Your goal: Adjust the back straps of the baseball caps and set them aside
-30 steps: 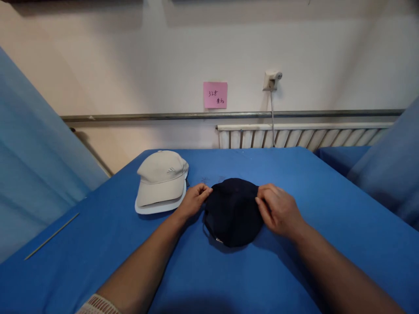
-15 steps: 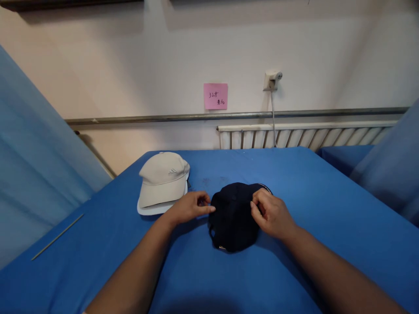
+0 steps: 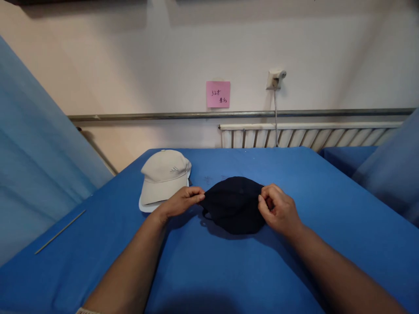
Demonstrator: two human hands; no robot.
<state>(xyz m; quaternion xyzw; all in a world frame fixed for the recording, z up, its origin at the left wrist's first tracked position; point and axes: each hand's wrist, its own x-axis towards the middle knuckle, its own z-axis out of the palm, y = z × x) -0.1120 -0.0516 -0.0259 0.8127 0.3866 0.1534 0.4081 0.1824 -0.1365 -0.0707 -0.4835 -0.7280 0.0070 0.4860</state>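
Note:
A dark navy cap lies on the blue-covered table, crown up and pulled wide. My left hand pinches its left edge with thumb and fingers closed. On the cap's right edge my right hand is closed in a pinch too. A beige cap with a small logo rests on a white cap just left of my left hand, stacked and untouched.
A thin pale stick lies near the table's left edge. Blue cloth hangs at both sides. Behind the table are a radiator, a metal rail, a pink note and a wall socket with a cord.
Both hands took the dark cap by its sides and drew it outward; it now looks wider and flatter than before. The beige cap has not moved.

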